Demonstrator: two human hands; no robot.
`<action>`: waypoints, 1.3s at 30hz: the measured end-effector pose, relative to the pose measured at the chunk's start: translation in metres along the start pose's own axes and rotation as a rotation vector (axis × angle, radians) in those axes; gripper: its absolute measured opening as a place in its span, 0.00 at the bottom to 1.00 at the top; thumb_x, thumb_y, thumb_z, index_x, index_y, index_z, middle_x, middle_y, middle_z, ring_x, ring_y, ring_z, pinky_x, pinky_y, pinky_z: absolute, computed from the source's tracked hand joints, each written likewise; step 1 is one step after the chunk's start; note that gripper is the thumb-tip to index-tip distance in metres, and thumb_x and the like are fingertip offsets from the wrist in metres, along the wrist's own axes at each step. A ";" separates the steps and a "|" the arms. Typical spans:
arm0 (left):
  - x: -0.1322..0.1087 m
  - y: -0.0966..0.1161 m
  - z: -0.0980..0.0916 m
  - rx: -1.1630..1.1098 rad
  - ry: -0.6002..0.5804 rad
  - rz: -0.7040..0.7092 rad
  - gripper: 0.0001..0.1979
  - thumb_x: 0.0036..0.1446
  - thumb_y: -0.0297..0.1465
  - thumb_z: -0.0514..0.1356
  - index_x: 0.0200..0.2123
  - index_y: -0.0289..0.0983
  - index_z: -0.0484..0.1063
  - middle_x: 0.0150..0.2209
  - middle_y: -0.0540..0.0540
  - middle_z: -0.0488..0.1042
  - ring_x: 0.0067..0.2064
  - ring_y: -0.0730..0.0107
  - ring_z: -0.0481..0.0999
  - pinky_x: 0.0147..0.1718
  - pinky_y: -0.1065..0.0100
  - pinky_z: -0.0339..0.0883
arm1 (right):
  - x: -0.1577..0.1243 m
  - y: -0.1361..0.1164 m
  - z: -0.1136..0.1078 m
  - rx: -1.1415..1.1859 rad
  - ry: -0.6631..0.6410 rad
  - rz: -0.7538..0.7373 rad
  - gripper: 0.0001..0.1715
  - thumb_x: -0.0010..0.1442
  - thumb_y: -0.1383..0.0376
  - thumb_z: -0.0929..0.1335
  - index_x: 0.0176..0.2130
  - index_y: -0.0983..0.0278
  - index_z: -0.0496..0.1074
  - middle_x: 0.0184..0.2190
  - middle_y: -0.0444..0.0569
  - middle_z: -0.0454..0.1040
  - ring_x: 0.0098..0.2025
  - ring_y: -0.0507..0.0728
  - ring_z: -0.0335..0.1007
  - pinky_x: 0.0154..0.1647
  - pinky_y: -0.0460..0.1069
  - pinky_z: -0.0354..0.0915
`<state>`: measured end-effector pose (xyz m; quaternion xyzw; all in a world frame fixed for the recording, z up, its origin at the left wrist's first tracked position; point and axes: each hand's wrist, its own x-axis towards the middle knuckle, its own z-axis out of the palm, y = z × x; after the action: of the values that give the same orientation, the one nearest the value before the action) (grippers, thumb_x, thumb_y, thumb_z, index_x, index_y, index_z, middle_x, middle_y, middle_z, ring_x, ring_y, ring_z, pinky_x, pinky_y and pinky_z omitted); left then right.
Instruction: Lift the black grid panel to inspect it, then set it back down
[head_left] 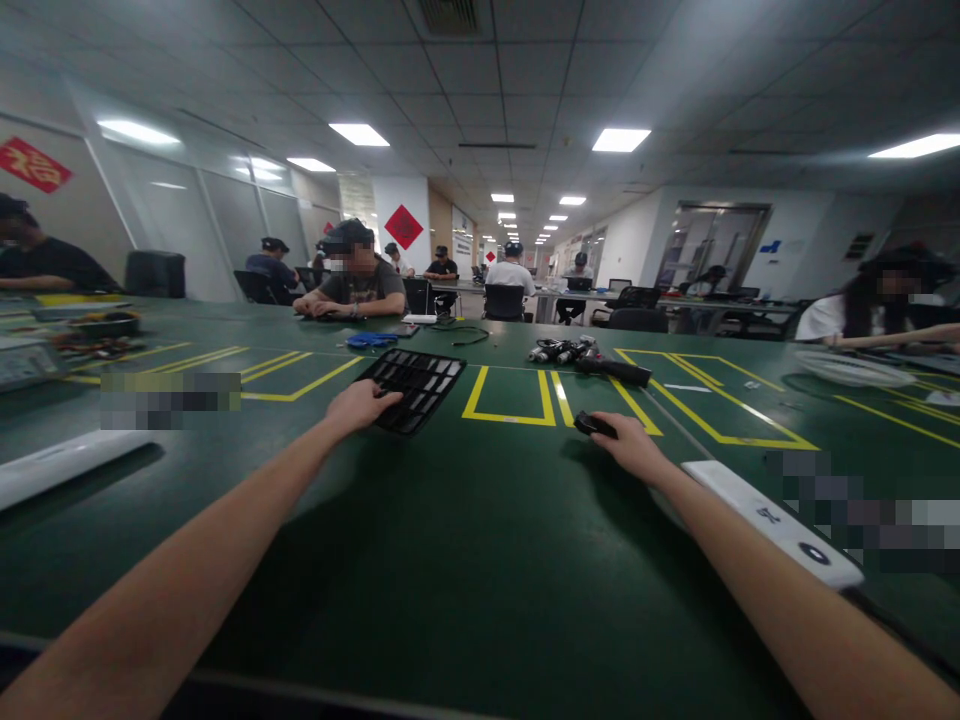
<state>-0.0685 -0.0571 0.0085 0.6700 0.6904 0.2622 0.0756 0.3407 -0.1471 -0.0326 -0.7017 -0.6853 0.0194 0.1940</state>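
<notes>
My left hand (361,405) grips the near left edge of a flat black case (420,388) with rows of pale slots, tilted above the green table (480,560). My right hand (628,445) is closed round a small black object (596,424), low over the table beside the yellow tape lines. Beyond it, toward the back, lie a bundle of dark and silvery tools or cables (566,350) and a black handle-like piece (626,372). What exactly the black object is cannot be made out.
A white power-strip-like bar (772,520) lies under my right forearm; another white bar (67,465) is at left. Blue items (367,341) and a thin cable (469,335) lie at the back. A person (360,280) sits across the table; clear bags (851,368) are at right.
</notes>
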 end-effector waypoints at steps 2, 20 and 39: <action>-0.021 0.038 0.015 -0.164 -0.029 0.071 0.16 0.48 0.43 0.55 0.24 0.35 0.68 0.25 0.45 0.71 0.33 0.62 0.71 0.28 0.68 0.60 | -0.007 -0.022 0.000 0.278 -0.018 -0.066 0.26 0.55 0.66 0.63 0.54 0.65 0.61 0.51 0.52 0.67 0.52 0.57 0.62 0.51 0.51 0.58; -0.104 0.098 0.087 -0.486 -0.354 0.565 0.18 0.48 0.39 0.58 0.38 0.34 0.63 0.28 0.52 0.58 0.29 0.73 0.59 0.29 0.70 0.56 | -0.032 -0.064 0.043 0.684 0.007 -0.705 0.20 0.57 0.65 0.61 0.50 0.60 0.66 0.51 0.50 0.67 0.54 0.58 0.60 0.57 0.56 0.54; -0.098 0.104 0.050 -0.772 -0.589 0.212 0.09 0.49 0.31 0.58 0.33 0.33 0.63 0.19 0.56 0.61 0.19 0.80 0.62 0.17 0.76 0.58 | -0.041 -0.071 0.027 0.571 0.094 -0.759 0.21 0.59 0.63 0.60 0.51 0.64 0.65 0.51 0.53 0.68 0.52 0.57 0.64 0.55 0.53 0.60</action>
<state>0.0553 -0.1421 -0.0098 0.7050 0.4205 0.3048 0.4829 0.2623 -0.1813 -0.0466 -0.3207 -0.8509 0.1029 0.4031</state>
